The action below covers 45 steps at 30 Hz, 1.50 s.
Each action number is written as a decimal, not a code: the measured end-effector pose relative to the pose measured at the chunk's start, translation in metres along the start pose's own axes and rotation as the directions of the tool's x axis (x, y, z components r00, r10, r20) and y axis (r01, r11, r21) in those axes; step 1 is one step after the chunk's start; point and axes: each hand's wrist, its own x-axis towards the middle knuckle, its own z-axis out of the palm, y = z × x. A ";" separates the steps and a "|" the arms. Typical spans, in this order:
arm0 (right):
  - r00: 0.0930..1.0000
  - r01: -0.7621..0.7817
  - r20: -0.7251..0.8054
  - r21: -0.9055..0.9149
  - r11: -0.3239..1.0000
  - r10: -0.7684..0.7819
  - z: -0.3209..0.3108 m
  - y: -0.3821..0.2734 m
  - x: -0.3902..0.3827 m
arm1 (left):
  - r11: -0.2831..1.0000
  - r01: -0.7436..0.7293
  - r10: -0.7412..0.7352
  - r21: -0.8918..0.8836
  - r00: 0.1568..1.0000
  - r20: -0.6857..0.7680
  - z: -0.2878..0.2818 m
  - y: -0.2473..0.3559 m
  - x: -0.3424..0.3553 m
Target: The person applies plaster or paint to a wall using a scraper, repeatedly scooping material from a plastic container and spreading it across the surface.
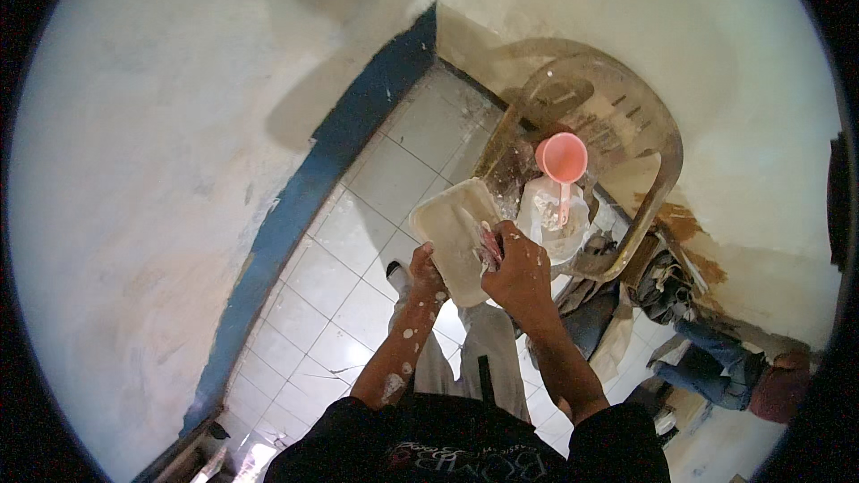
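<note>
The shallow pale tray [428, 216] is held in front of the body, above the tiled floor [340, 273] and near the brown chair [669, 139]. Its left edge is grasped by the left hand [428, 275], with the thumb at the rim. A reddish tool [489, 249] is clasped in the right hand [522, 273], at the tray's right side; its full shape is hidden by the fingers. From the smears inside, the step appears to be the working of a pale paste. For this, the tray is best held level and braced firmly, so that it is not tipped by each stroke. The tool is best drawn flat along the base and walls, in short strokes, so that lumps are pressed out. Knocks against the pink dipper [564, 157] on the chair are best avoided.
</note>
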 end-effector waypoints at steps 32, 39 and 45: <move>0.873 0.487 0.144 -0.259 0.834 -0.466 -0.071 -0.218 -0.057 | 0.978 -0.207 0.209 -0.032 0.962 0.174 0.129 0.118 -0.152; 0.906 0.422 0.080 -0.087 0.902 -0.416 -0.093 -0.237 -0.053 | 0.905 -0.420 0.424 -0.070 0.903 0.071 0.151 0.122 -0.158; 0.814 0.580 0.175 -0.192 0.792 -0.554 -0.072 -0.248 -0.067 | 0.872 -0.478 0.488 -0.108 0.866 0.108 0.148 0.121 -0.154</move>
